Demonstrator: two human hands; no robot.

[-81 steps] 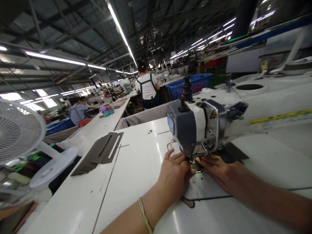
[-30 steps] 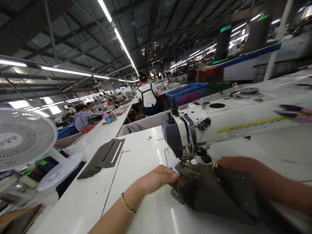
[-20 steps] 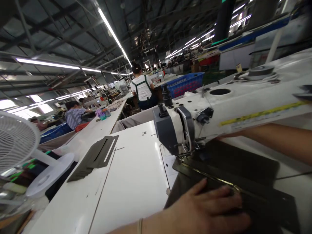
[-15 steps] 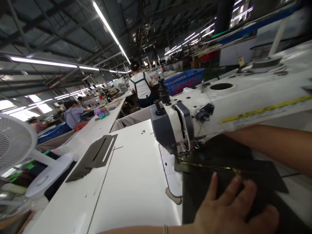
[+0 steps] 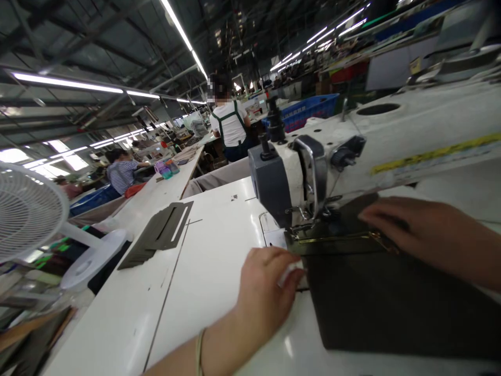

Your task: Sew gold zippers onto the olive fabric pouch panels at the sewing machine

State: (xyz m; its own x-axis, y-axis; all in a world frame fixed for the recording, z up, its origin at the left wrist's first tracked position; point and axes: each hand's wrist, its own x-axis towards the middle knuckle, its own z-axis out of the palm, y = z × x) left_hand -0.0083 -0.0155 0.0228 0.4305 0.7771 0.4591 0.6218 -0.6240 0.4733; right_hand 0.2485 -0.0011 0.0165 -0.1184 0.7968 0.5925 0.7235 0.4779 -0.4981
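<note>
A dark olive fabric panel (image 5: 391,303) lies on the white table under the head of a sewing machine (image 5: 274,177). A brass zipper (image 5: 336,238) runs along its upper part, with the pull towards the right end. My left hand (image 5: 266,287) is at the panel's left edge, just below the presser foot, its thumb and fingers bent together on the edge. My right hand (image 5: 418,224) reaches in from the right, under the machine arm. Its closed fingers grip the fabric near the upper edge, above the zipper pull.
A stack of cut olive pieces (image 5: 156,235) lies on the table to the left. A white fan (image 5: 31,214) stands at the far left. Ahead, a person in a white top (image 5: 233,125) sits beside a blue crate (image 5: 313,107). A yellow measuring tape (image 5: 434,154) runs along the machine arm.
My left hand has moved from lying on the fabric to its left edge by the needle area. My right hand has come out from behind the machine head onto the fabric, which now lies flatter.
</note>
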